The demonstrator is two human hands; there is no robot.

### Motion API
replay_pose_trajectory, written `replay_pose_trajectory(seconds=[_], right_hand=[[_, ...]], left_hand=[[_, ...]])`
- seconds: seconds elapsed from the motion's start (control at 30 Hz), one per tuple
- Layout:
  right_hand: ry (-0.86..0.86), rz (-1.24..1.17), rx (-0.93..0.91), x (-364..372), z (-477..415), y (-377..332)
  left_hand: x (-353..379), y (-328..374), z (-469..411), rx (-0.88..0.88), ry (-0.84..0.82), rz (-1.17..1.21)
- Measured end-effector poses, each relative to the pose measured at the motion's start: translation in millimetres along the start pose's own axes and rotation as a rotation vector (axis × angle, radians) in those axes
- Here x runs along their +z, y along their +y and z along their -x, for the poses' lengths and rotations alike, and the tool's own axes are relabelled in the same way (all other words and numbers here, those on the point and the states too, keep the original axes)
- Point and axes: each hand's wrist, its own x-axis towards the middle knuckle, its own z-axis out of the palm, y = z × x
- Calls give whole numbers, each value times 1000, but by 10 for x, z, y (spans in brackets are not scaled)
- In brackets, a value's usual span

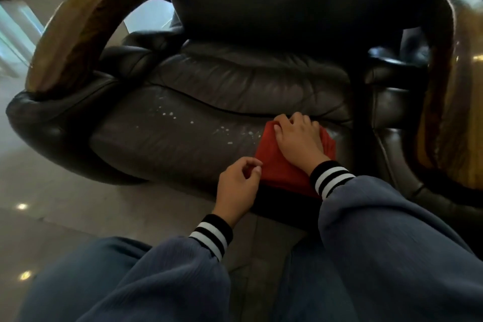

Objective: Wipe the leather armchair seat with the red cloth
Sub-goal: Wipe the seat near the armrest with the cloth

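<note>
Red cloth (282, 165) lies flat on the near right part of the dark leather armchair seat (170, 138), draping over the seat's front edge. Right hand (298, 138) presses palm-down on the cloth, fingers spread and slightly curled at its far edge. Left hand (239, 188) sits just left of the cloth, loosely curled, thumb and forefinger close together at the cloth's left edge; actual pinch unclear. White specks (193, 123) dot the seat left of the cloth. Wooden armrests (75, 34) flank the chair.

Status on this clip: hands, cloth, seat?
Right hand flat on red cloth. Left hand loosely curled at cloth's edge. White specks remain on seat. Nothing obstructing.
</note>
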Motion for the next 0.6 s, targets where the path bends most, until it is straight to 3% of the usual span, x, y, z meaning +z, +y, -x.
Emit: replay_pose_trajectory(seconds=[0.27, 0.6], right_hand=[[43, 5, -65, 11, 314, -187], [30, 4, -66, 88, -30, -162]], left_hand=[[-5, -181, 395, 4, 105, 117], [-71, -214, 110, 48, 94, 128]])
